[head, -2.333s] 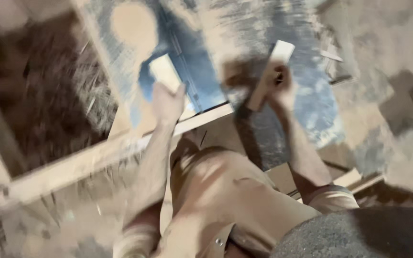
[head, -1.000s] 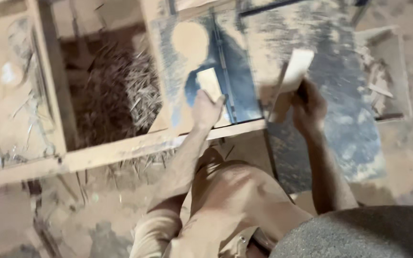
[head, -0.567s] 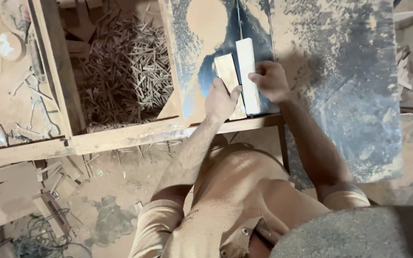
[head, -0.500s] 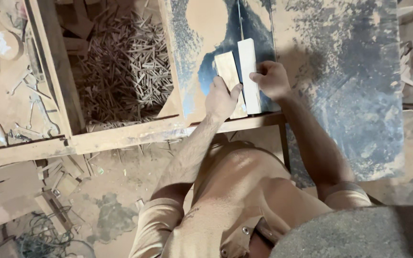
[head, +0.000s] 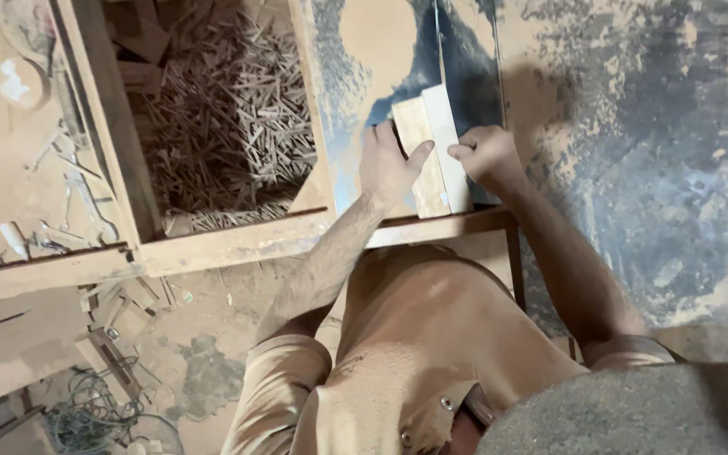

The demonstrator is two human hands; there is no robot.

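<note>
Two pale wood strips side by side on dusty table; left hand flat on top, right hand pinching edge

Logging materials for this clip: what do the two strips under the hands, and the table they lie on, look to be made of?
Two strips: pale, unfinished wood by the look, with a matte sawn face and faint grain; left hand rests on one, right hand touches the other. Table: probably painted metal, with worn blue-grey showing through a coat of sawdust, though that is uncertain.

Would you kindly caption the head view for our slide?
Left hand and right hand press two wooden pieces on a dusty saw table.
</note>
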